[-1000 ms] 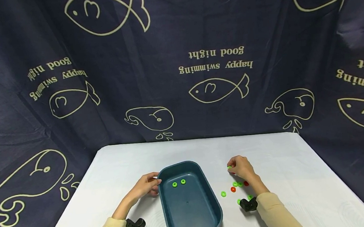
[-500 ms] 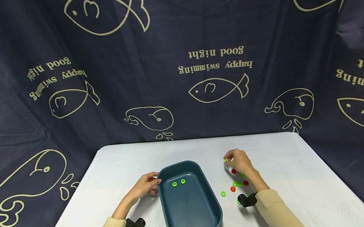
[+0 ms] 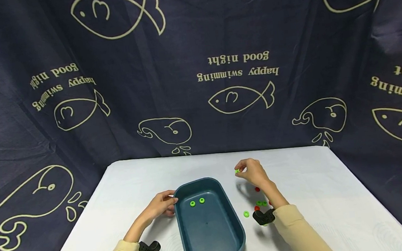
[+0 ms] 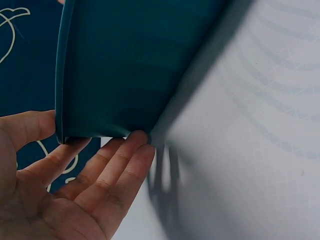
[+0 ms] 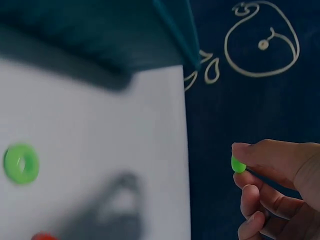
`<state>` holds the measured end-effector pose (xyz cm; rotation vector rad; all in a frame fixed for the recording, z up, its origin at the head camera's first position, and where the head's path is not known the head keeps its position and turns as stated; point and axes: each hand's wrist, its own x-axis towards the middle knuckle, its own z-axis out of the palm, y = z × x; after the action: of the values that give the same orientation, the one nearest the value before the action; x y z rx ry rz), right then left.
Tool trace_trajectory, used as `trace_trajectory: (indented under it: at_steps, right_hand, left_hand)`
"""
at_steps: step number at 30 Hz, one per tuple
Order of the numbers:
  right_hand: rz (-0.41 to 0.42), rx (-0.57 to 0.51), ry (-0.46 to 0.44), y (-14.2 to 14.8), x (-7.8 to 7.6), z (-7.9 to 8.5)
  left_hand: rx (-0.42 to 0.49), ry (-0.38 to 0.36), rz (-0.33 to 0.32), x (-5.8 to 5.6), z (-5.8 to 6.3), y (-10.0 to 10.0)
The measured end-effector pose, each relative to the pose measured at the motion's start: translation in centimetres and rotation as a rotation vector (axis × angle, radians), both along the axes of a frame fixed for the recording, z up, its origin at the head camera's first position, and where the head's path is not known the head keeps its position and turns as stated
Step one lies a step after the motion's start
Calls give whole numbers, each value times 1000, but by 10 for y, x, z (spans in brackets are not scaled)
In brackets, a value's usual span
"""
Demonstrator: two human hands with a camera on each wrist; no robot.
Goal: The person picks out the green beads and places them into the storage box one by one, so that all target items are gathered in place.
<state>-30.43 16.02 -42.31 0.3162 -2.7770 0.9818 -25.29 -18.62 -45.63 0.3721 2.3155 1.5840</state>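
A dark blue plastic bin (image 3: 207, 230) stands on the white table, with two green rings (image 3: 197, 202) on its floor. My left hand (image 3: 160, 205) holds the bin's far left corner. In the left wrist view the thumb is at the rim (image 4: 62, 100) and the other fingers lie against the outer wall. Between thumb and index finger, my right hand (image 3: 254, 172) pinches a small green ring (image 5: 237, 164), raised above the table to the right of the bin. Its other fingers are curled.
Several green and red rings lie right of the bin, among them a lone green ring (image 3: 246, 214) and a red ring (image 3: 257, 189). The right forearm partly covers this group. A dark printed curtain (image 3: 195, 61) hangs behind the table (image 3: 299, 164).
My right hand has lifted the green ring off the table and carried it up and leftward, toward the bin. The left hand and the bin have stayed in place.
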Motion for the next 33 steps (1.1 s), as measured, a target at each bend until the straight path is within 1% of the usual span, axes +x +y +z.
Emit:
trace_trajectory:
  at_steps: [9,16,19,26,33]
  right_hand:
    - [61,-29,23,-36,0,14]
    - [109,-37,42,-64,3,18]
    - [128,-35,33,-73,5,17]
    - [210,-28,12,-93,10,9]
    - [270,22,-1,-113,14,1]
  left_hand:
    - [0,-3,4,0,0,-1]
    - [-2,-7,3,0,-1,-1]
    - [0,-8,3,-1,-1,-1]
    - [1,-5,-1,-1,-1,-1]
    - [-8,-5,1,0,1,0]
